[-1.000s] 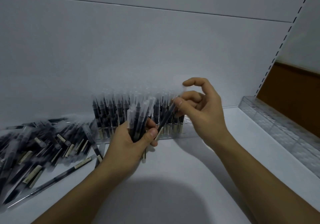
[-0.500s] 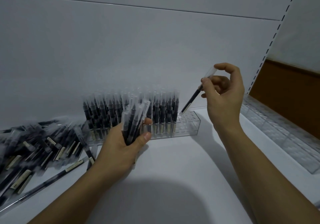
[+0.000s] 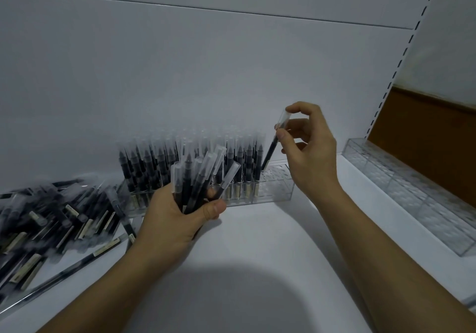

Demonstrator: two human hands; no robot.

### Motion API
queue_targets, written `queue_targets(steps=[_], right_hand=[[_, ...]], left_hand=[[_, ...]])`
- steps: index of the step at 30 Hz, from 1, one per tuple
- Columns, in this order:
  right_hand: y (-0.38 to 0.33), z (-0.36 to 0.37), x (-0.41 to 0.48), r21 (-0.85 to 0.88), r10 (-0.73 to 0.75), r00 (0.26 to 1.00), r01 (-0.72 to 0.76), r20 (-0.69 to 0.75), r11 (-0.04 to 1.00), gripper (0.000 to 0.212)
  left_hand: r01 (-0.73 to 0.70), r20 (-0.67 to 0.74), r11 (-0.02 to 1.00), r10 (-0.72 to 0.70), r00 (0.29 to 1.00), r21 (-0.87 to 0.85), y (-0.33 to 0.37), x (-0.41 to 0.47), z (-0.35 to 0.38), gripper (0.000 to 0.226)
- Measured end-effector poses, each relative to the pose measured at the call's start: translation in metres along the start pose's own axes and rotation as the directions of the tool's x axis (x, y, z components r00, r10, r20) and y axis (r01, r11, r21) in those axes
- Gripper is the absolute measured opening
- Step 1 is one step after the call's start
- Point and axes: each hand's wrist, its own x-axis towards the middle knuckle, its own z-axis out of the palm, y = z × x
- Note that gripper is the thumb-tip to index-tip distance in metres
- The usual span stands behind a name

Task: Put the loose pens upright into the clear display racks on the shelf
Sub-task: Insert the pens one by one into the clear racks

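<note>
Two hands [image 3: 177, 219] [image 3: 311, 157], at least two clear racks [image 3: 279, 184] [image 3: 412, 198], pens [image 3: 64, 216] beyond counting.

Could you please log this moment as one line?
right hand: pinches black clear-capped pen, lower end at clear plastic rack | left hand: grips bundle of pens

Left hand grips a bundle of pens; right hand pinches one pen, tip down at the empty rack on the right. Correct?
No. In the head view the right hand pinches the pen tip down at the partly filled rack, not the empty rack.
</note>
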Motion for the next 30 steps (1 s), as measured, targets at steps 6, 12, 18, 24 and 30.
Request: queue_targets(steps=[6,12,18,24,30], right_hand=[[0.007,0.003,0.0,-0.054,0.009,0.992,-0.003,0.123,0.999,0.033],[0.01,0.006,-0.002,-0.11,0.021,0.979,0.001,0.204,0.994,0.037],[0.005,0.007,-0.006,-0.086,-0.026,0.994,0.036,0.106,0.996,0.037],[-0.019,0.008,-0.014,0.124,-0.096,0.994,0.09,0.048,0.988,0.03],[-0.025,0.019,-0.027,0.305,-0.06,0.923,-0.064,0.38,0.95,0.027]], left_hand=[[0.008,-0.01,1.0,-0.008,1.0,-0.023,0.005,-0.002,0.002,0.022],[0.018,-0.008,1.0,-0.018,1.0,-0.013,0.006,-0.002,0.003,0.011],[-0.007,-0.016,1.0,0.007,1.0,0.006,0.006,-0.002,0.003,0.009],[-0.023,-0.021,1.0,0.023,1.0,0.0,0.004,-0.001,0.003,0.009],[-0.045,-0.018,0.999,0.044,0.999,-0.011,0.003,0.002,0.002,0.01]])
